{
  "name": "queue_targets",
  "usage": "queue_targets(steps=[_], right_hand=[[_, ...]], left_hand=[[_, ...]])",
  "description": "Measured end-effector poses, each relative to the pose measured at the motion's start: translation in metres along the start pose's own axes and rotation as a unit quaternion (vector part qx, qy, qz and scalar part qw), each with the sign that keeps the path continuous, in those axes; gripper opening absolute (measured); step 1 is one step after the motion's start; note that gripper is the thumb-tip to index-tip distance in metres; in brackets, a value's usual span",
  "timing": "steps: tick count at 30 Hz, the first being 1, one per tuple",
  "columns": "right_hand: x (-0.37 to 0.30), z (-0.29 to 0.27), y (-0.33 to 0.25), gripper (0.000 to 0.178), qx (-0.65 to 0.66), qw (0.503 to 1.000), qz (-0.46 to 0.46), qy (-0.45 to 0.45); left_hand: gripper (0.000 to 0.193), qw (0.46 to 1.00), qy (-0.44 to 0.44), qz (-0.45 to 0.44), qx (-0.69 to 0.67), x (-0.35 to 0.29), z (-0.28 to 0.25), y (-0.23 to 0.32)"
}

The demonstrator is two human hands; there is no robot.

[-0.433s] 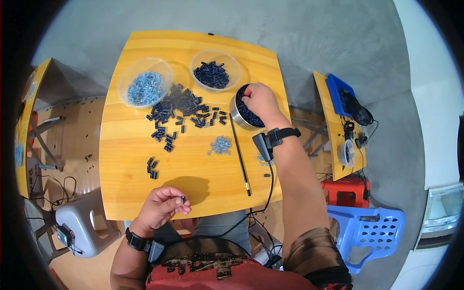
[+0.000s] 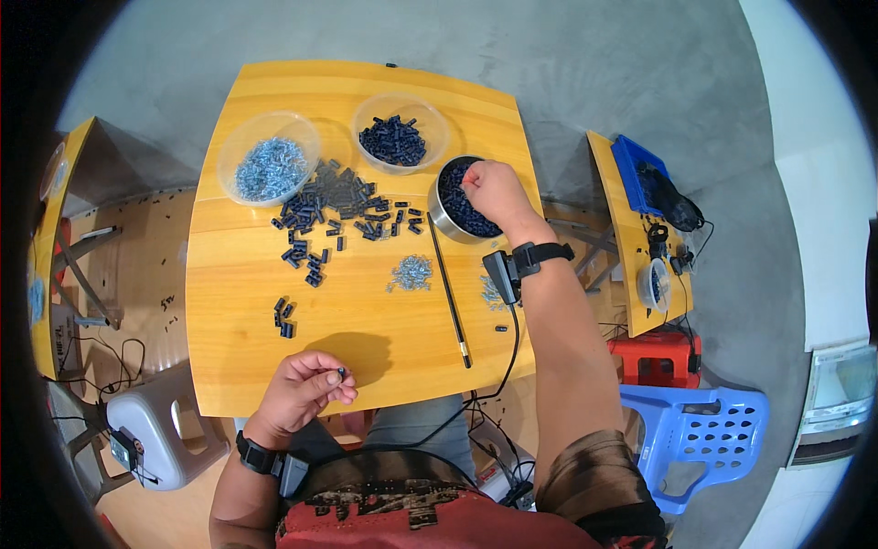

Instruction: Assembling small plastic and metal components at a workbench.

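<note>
One small dark piece [image 2: 342, 372], material unclear, is pinched between thumb and fingers of your bare left hand [image 2: 309, 391], just above the near edge of the yellow wood-grain table [image 2: 242, 265]. Probably held low and close to your body so it shows plainly and your reaching arm has room.

Your bare right hand [image 2: 499, 194] is well ahead and to the right, fingertips drawn together at the round silver metal bowl [image 2: 444, 222], filled with tiny dark blue-black pieces [image 2: 454, 190]. Can't tell whether they grip one; too small. Bowl likely sits there for a direct reach.

Left of that hand: a clear round plastic bowl [image 2: 438, 137] with more dark pieces [image 2: 393, 140]. Farther left, a clear round plastic tub [image 2: 294, 125] with small silvery metal bits [image 2: 270, 169]; tubs presumably keep kinds apart. Short black blocky pieces [image 2: 312, 212] lie strewn ahead of your left hand, perhaps spread for easy picking. Between your hands, a small silvery heap [image 2: 412, 273]; just right of it, a thin black rod [image 2: 448, 285], maybe as a divider.
</note>
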State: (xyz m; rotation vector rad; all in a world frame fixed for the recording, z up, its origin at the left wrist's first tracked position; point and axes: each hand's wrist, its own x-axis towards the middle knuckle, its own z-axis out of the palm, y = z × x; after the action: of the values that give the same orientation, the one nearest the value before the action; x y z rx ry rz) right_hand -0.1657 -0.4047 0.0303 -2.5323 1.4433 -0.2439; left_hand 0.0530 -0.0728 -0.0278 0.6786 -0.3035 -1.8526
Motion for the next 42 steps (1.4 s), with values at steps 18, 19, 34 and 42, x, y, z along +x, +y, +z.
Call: queue_targets(steps=[18,19,34,42], right_hand=[[0.009,0.01,-0.021,0.018,-0.049,0.994,0.093,0.012],[0.009,0.01,-0.021,0.018,-0.048,0.994,0.093,0.011],[0.008,0.004,-0.009,0.012,0.037,0.993,0.115,-0.006],[-0.006,0.002,-0.004,0.013,-0.007,0.999,-0.025,0.028]], left_hand=[[0.012,1.0,-0.003,-0.004,-0.017,0.0,-0.001,0.001],[0.012,1.0,-0.003,-0.005,-0.018,-0.001,-0.001,0.001],[0.013,1.0,-0.007,0.003,-0.018,0.001,-0.003,0.0],[0.012,1.0,-0.003,0.004,-0.023,0.0,-0.001,0.0]])
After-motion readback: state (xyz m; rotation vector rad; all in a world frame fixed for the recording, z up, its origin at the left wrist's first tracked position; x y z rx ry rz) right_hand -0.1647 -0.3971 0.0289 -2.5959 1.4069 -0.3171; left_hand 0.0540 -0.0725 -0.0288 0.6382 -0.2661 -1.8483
